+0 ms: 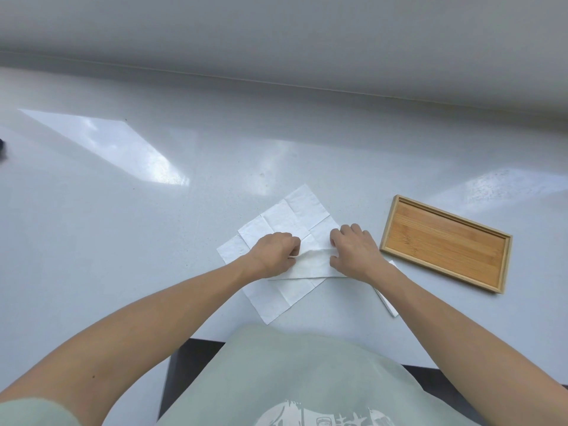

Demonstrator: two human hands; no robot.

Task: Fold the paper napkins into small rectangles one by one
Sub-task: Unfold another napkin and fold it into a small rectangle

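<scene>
Several white paper napkins (287, 218) lie unfolded and overlapping on the white table, creased into squares. Over them I hold another white napkin (310, 265) by its upper edge, its lower part draped flat toward me. My left hand (275, 252) pinches that edge on the left. My right hand (353, 250) pinches it on the right. A further napkin's corner (387, 302) pokes out from under my right forearm.
An empty bamboo tray (445, 244) lies flat to the right of the napkins. The table's near edge (209, 339) runs just in front of my body. A dark object (1, 147) sits at the far left border.
</scene>
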